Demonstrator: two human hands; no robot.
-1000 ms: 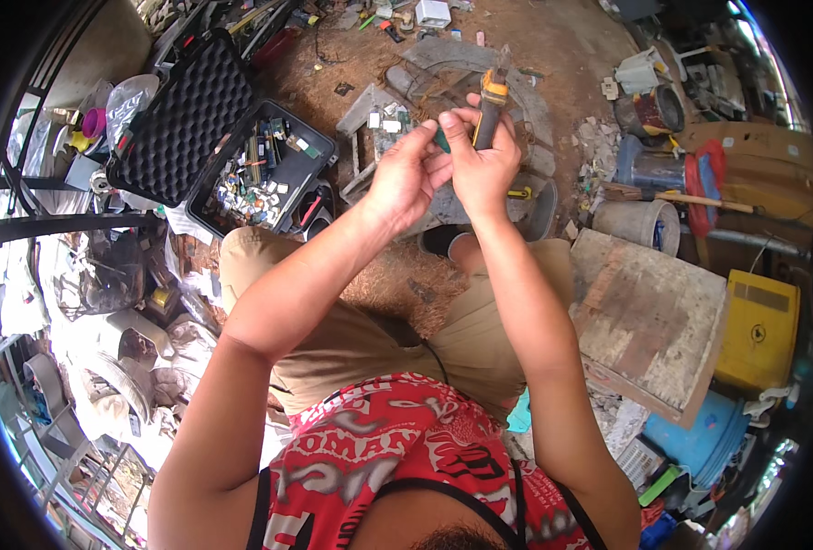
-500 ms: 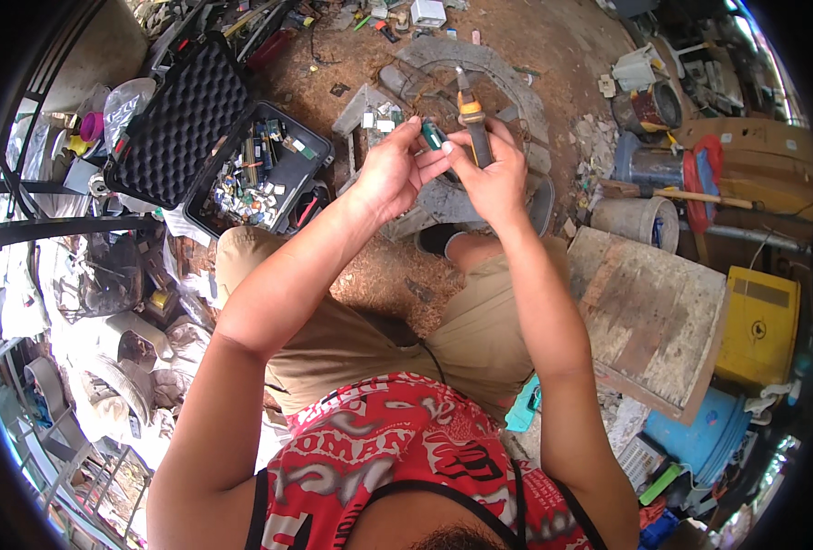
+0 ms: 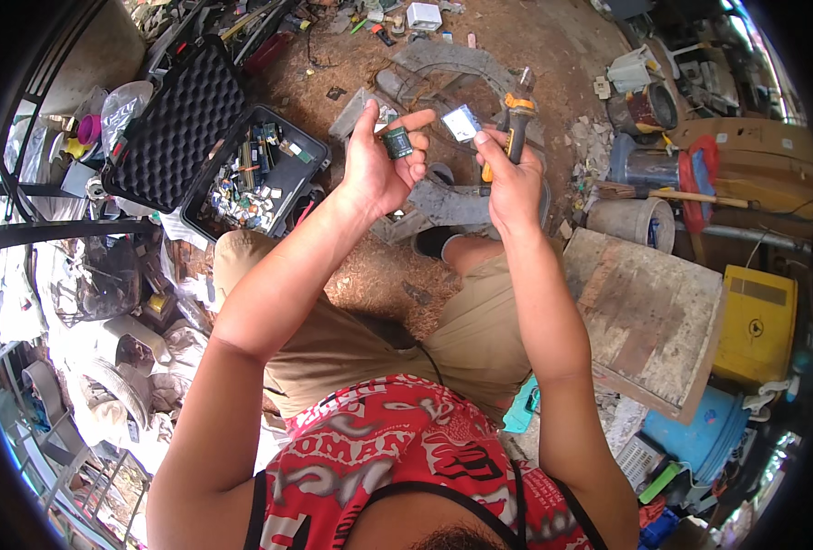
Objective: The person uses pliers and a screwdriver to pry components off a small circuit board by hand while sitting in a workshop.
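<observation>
The right hand (image 3: 514,186) clamps a white-faced piece (image 3: 461,125) and yellow-black tool (image 3: 519,107); the left hand (image 3: 378,170) curls round a green board (image 3: 397,142), right of the black case (image 3: 182,128). A grey ring (image 3: 461,58) is partly hidden; farther right lies a wooden panel (image 3: 649,316). Cased bits (image 3: 244,203) blur.

Brown floor (image 3: 567,69) here, pale rubble (image 3: 593,137) strewn across it, daylight blazing at left, worn wooden board (image 3: 649,316) at right!

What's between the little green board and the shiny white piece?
In the head view, fingertips of the left hand, then an open gap, lie between the green board and the white piece.
</observation>
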